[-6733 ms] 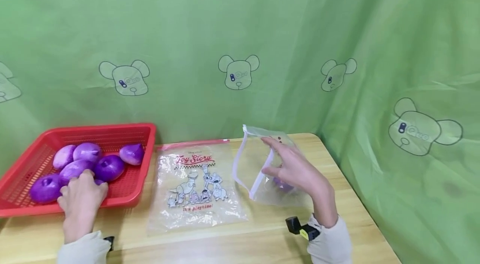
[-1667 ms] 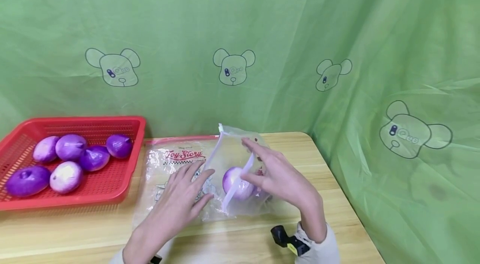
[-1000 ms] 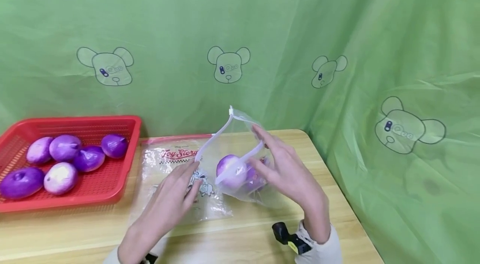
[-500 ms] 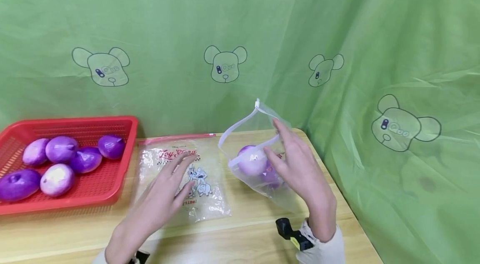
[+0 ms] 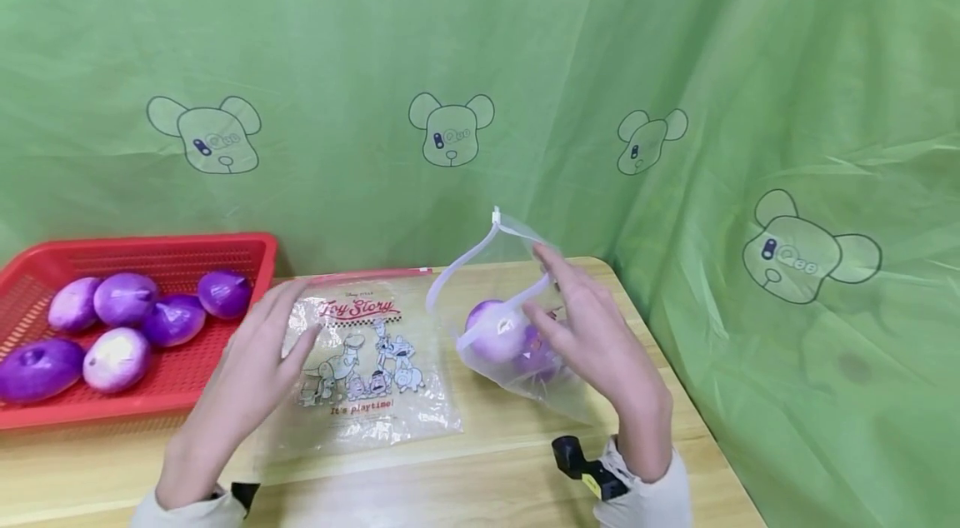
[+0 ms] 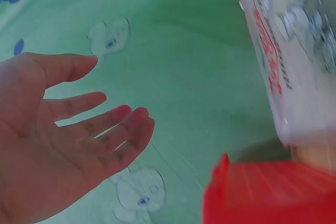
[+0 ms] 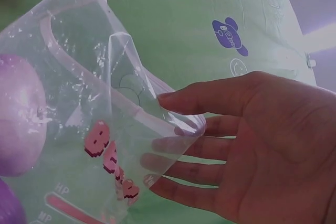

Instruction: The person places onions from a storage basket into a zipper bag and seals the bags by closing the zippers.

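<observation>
Right hand [image 5: 600, 345], thumb and fingers pinching bag [image 5: 517, 328] rim; onions [image 5: 498, 332] inside. Left hand [image 5: 240, 378] at nine o'clock, fingers spread, empty.

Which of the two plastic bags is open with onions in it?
The clear bag that the right hand holds up by its rim, with purple onions inside. The Toy Story bag lies flat on the table.

In the left wrist view the printed bag [image 6: 294, 51] beyond the left hand [image 6: 58, 145] is blurring into smears and running off the picture's edge, as is the red basket [image 6: 262, 192]. By the right hand [image 7: 262, 150], a lower purple onion [image 7: 8, 203] is showing only a sliver at the frame corner. In the head view the right hand's [image 5: 600, 345] fingers are covering part of the clear bag [image 5: 517, 361].
</observation>
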The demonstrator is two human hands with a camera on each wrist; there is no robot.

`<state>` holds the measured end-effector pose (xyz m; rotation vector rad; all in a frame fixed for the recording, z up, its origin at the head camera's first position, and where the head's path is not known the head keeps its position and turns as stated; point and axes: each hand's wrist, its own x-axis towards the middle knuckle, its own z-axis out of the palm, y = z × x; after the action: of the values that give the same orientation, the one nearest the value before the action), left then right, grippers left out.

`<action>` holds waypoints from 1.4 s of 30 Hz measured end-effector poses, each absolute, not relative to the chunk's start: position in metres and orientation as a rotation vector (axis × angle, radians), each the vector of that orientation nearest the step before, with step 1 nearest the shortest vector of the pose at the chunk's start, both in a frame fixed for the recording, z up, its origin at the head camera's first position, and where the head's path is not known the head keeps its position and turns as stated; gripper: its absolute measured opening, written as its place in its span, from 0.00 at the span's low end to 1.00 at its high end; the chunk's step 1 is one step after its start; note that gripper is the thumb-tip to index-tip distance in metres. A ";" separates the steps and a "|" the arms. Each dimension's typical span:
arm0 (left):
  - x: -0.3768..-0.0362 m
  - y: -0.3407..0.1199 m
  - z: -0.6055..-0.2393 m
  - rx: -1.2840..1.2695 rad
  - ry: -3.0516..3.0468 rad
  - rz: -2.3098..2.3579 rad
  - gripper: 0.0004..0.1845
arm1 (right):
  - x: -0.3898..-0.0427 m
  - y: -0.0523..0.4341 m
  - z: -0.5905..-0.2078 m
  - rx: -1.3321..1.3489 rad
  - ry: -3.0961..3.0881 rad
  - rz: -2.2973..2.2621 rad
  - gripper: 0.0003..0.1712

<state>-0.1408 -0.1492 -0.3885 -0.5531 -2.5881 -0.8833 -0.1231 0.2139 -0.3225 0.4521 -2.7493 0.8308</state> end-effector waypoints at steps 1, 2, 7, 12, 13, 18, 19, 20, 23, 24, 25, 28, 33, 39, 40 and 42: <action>-0.142 -0.153 -0.390 -0.533 -2.576 -0.888 0.31 | -0.123 0.213 -0.323 0.459 -2.750 0.831 0.42; -0.144 -0.156 -0.391 -0.512 -2.558 -0.891 0.30 | -0.123 0.212 -0.323 0.465 -2.751 0.835 0.42; -0.150 -0.166 -0.398 -0.438 -2.436 -0.897 0.22 | -0.122 0.209 -0.324 0.487 -2.766 0.827 0.42; -0.156 -0.167 -0.402 -0.434 -2.382 -0.891 0.19 | -0.123 0.207 -0.324 0.516 -2.780 0.814 0.43; -0.158 -0.167 -0.402 -0.434 -2.376 -0.893 0.19 | -0.123 0.206 -0.323 0.520 -2.779 0.808 0.43; -0.167 -0.175 -0.410 -0.406 -2.371 -0.883 0.18 | -0.126 0.201 -0.321 0.548 -2.782 0.801 0.42; -0.167 -0.178 -0.413 -0.394 -2.374 -0.874 0.17 | -0.126 0.200 -0.322 0.555 -2.784 0.801 0.42; -0.167 -0.181 -0.416 -0.382 -2.380 -0.867 0.17 | -0.126 0.199 -0.322 0.558 -2.791 0.808 0.42; -0.167 -0.190 -0.428 -0.347 -2.406 -0.847 0.17 | -0.125 0.196 -0.324 0.556 -2.816 0.821 0.42; -0.168 -0.193 -0.431 -0.340 -2.412 -0.842 0.17 | -0.124 0.195 -0.325 0.550 -2.823 0.820 0.43; -0.169 -0.196 -0.433 -0.333 -2.416 -0.836 0.17 | -0.124 0.195 -0.325 0.546 -2.827 0.817 0.43; -0.176 -0.205 -0.435 -0.301 -2.435 -0.822 0.18 | -0.124 0.194 -0.326 0.550 -2.830 0.799 0.42; -0.192 -0.218 -0.431 -0.259 -2.508 -0.785 0.21 | -0.125 0.192 -0.327 0.568 -2.826 0.793 0.42; -0.207 -0.230 -0.433 -0.304 -2.558 -0.712 0.21 | -0.126 0.190 -0.330 0.595 -2.819 0.779 0.42; -0.210 -0.231 -0.434 -0.313 -2.565 -0.699 0.21 | -0.126 0.190 -0.331 0.601 -2.818 0.777 0.42; -0.214 -0.235 -0.435 -0.329 -2.589 -0.673 0.22 | -0.127 0.190 -0.332 0.607 -2.817 0.769 0.42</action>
<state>-0.2142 -0.2351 -0.4354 -0.3292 -2.5894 -0.6731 -0.1267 0.1895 -0.3319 0.6070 -2.8167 0.7693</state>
